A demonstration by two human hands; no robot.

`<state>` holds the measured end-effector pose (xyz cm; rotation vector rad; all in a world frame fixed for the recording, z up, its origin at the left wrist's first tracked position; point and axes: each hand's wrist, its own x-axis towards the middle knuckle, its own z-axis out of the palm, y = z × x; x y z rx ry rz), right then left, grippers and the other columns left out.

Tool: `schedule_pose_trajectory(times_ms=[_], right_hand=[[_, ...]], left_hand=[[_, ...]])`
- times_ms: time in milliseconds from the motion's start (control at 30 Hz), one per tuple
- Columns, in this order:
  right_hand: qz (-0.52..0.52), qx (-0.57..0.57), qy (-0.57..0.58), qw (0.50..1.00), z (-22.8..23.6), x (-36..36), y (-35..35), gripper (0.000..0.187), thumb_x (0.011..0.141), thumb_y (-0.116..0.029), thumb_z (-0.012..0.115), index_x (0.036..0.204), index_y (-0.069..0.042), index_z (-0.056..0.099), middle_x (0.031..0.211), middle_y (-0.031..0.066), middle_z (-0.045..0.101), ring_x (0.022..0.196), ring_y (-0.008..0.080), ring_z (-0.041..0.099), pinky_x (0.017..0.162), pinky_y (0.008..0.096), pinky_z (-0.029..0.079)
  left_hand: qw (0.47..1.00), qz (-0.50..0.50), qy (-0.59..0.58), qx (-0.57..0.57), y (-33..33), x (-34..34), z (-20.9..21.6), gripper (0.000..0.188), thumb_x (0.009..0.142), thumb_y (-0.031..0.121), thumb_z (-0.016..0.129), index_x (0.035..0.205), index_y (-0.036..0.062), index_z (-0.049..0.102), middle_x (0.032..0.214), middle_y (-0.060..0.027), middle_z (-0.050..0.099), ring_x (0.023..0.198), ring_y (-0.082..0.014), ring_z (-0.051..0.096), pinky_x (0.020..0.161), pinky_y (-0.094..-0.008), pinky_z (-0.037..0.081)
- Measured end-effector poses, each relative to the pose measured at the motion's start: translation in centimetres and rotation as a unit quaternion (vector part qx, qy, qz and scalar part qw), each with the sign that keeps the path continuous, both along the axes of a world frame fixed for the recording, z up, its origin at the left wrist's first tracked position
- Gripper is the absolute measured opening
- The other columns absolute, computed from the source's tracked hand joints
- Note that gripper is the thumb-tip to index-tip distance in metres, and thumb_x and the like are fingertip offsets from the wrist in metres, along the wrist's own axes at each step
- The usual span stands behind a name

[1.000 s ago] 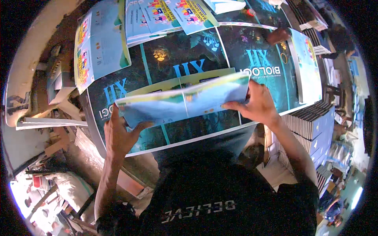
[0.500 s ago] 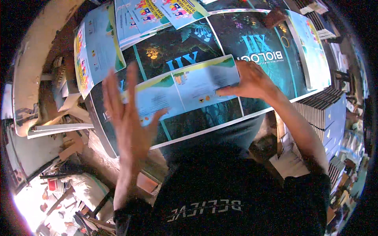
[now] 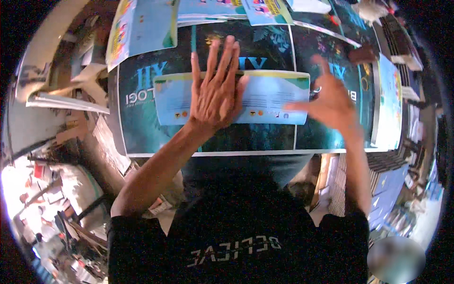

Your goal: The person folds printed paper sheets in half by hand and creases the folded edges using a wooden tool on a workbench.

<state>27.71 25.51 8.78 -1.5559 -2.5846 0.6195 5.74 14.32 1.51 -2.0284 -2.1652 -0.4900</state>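
A light blue printed sheet (image 3: 274,92), apparently folded to a long strip, lies crosswise in front of me. My left hand (image 3: 217,90) rests flat on its middle, fingers stretched out and pointing away from me. At the strip's right end is my right hand (image 3: 333,102), slightly blurred, with thumb and fingers spread apart and nothing held. Its thumb overlaps the strip's end; whether it touches, I cannot tell. Underneath is a large dark printed sheet (image 3: 269,139) with teal lines and blue lettering, covering the work surface.
Blue printed sheets (image 3: 151,31) lie at the far left, with more blue sheets (image 3: 269,14) at the back. Another blue pile (image 3: 390,99) sits at the right edge, near a brown block (image 3: 363,55). Stacked books (image 3: 385,189) stand below right. A pale sack (image 3: 80,184) is at lower left.
My left hand has moved right and come down flat on the strip. The right hand has let go of its end and spread. The strip now lies level, and the view has shifted.
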Motion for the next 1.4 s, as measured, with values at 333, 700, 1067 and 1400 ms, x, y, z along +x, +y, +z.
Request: schedule_pose_trajectory(times_ms=[333,700,1067,1400], right_hand=[[-0.133,0.261,0.069,0.954,-4.7,10.1,20.0,0.060,0.079,-0.056,0.070,0.101,-0.001,0.070,0.097,0.0122,0.071,0.089,0.0276,0.067,0.085,0.0385,0.051],[-0.331,-0.218,0.710,0.582,2.6,4.8,8.1,0.053,0.093,-0.048,0.058,0.079,0.003,0.060,0.081,0.0139,0.061,0.092,0.0317,0.061,0.092,0.0467,0.047],[0.060,0.101,0.202,0.972,6.0,-8.4,-12.5,0.032,0.100,-0.030,0.051,0.098,-0.001,0.063,0.049,0.0091,0.054,0.041,0.0218,0.053,0.056,0.0356,0.049],[0.178,-0.201,0.252,0.930,-1.3,-9.4,-10.4,0.066,0.103,-0.035,0.045,0.049,0.002,0.055,0.050,0.0109,0.058,0.048,0.0173,0.058,0.054,0.0308,0.047]], left_hand=[[0.993,-0.014,-0.103,0.052,-0.1,-0.1,-0.7,0.053,0.098,0.037,0.048,0.149,0.0269,0.037,0.157,-0.0239,0.022,0.146,-0.0394,0.019,0.116,-0.0582,0.012],[0.953,0.013,-0.239,0.183,-0.8,-1.9,-1.0,0.055,0.099,0.017,0.047,0.150,0.0057,0.031,0.154,-0.0194,0.031,0.144,-0.0352,0.028,0.119,-0.0467,0.018],[0.939,-0.048,-0.279,0.195,-1.2,-1.4,-0.3,0.071,0.083,0.004,0.049,0.150,-0.0002,0.025,0.155,-0.0217,0.027,0.144,-0.0378,0.024,0.120,-0.0477,0.016],[0.984,-0.005,-0.087,0.156,-0.4,-0.5,-1.7,0.058,0.097,0.032,0.047,0.144,-0.0003,0.038,0.154,-0.0164,0.032,0.145,-0.0322,0.026,0.119,-0.0519,0.014]])
